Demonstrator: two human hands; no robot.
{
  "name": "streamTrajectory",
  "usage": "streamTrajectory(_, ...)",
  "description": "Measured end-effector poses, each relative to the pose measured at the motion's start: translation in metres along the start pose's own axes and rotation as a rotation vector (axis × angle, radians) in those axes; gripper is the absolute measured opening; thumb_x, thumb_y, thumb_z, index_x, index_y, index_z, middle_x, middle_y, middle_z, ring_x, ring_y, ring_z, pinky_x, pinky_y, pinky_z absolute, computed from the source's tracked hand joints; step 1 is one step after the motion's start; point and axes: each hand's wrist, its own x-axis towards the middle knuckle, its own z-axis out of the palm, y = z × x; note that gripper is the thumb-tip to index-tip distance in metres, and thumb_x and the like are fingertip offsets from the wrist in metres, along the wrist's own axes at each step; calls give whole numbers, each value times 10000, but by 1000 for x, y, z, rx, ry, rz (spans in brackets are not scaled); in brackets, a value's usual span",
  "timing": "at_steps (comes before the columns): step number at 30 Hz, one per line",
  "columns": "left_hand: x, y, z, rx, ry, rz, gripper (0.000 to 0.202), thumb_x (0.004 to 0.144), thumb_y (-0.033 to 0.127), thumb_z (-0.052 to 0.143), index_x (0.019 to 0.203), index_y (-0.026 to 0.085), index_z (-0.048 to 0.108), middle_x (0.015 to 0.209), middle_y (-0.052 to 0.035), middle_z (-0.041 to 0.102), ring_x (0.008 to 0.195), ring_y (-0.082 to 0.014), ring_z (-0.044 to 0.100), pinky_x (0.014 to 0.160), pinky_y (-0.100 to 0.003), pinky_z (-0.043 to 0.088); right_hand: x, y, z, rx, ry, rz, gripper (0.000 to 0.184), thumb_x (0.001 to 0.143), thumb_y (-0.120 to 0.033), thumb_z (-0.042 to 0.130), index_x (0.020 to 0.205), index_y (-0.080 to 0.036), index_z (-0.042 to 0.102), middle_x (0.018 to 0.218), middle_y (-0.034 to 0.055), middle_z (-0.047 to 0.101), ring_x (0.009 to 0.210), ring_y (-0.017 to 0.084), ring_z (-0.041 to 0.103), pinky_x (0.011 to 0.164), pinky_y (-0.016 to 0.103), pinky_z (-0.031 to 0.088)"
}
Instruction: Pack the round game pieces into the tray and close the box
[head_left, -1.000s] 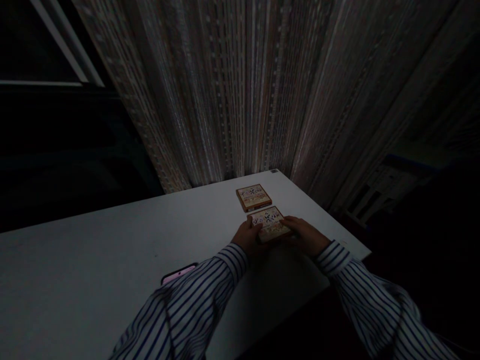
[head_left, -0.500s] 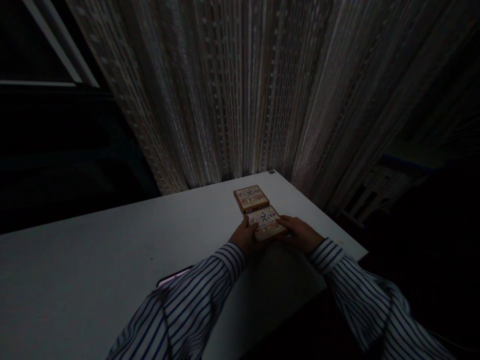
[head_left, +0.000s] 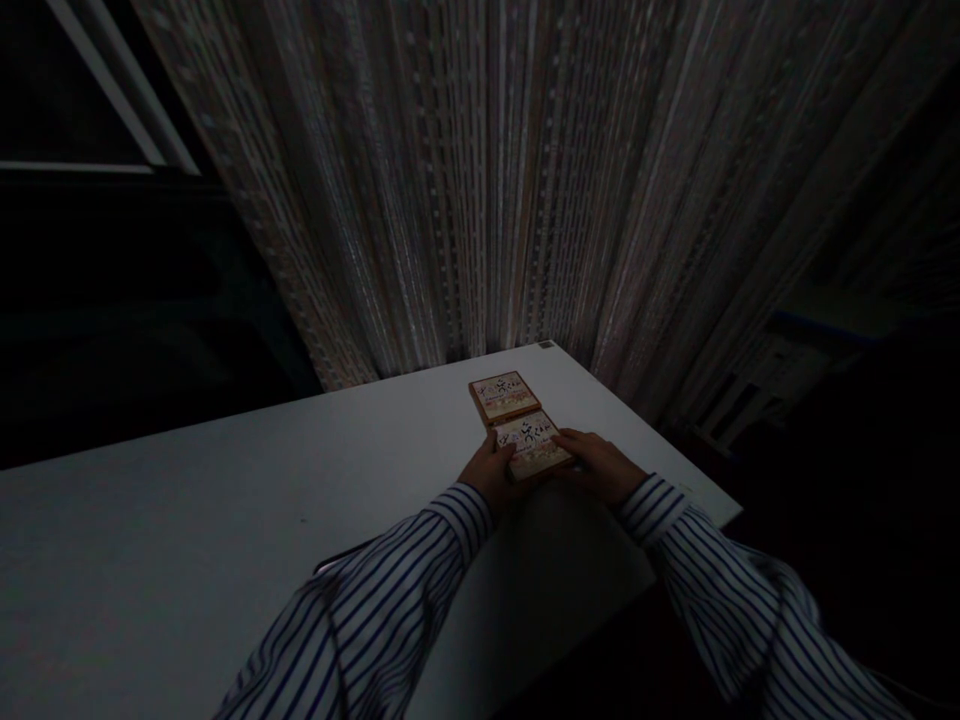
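Note:
Between my two hands is a flat, square-looking box (head_left: 534, 447) with dark lettering and a pale, patterned top. My left hand (head_left: 489, 472) grips its left side, thumb on top. On the opposite side my right hand (head_left: 600, 467) holds it the same way, with the fingers partly hidden beneath. Just beyond, a second box (head_left: 504, 396) with the same print lies on the white table (head_left: 225, 500). The held box's far edge is close against this one; whether they touch I cannot tell.
A dark-edged flat device (head_left: 337, 556), perhaps a phone, is mostly covered by my left sleeve. Behind the table's far edge hangs a string curtain (head_left: 465, 200). A small dark patch (head_left: 545, 344) marks the far corner. The room is dim, and dark furniture stands at right.
Both hands keep their hold on the near box, which has hardly shifted. The view has tilted slightly, and less of the dark-edged device shows past my left sleeve.

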Motion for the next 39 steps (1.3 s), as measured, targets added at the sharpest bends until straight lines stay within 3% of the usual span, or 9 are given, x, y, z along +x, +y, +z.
streamTrajectory(10,3,-4,5,14,18,25,690,580,428,677,1154,82,512,1310,-195,352,1238,-319,309,1009,-342,319,-1,1,2,-14,25,1,568,717,-398,580,1241,-226,443,1261,110,463,1106,270,450,880,436,397)
streamTrajectory(17,3,-5,4,-1,27,49,673,571,407,685,1156,120,514,1313,-159,358,1221,-303,343,1004,-351,333,-1,-2,0,-54,-6,16,573,731,-409,560,1253,-210,429,1269,117,452,1113,276,441,876,437,397)
streamTrajectory(28,3,-8,4,22,57,105,681,581,494,645,1139,121,530,1271,-151,416,1171,-304,407,979,-371,371,-3,-1,3,-90,-15,21,579,753,-437,525,1268,-203,404,1278,118,438,1129,260,423,878,435,387)
streamTrajectory(35,1,-7,5,73,84,90,702,604,527,613,1158,107,515,1303,-177,379,1187,-323,387,973,-392,373,-4,-4,0,-157,-70,38,604,776,-482,469,1303,-209,353,1306,99,415,1138,255,410,875,425,381)
streamTrajectory(39,2,-9,5,120,41,109,739,596,531,616,1171,82,502,1292,-198,388,1163,-325,416,964,-385,382,-3,-10,-1,-192,-66,85,545,828,-479,375,1296,-200,366,1328,91,395,1158,249,395,886,419,369)
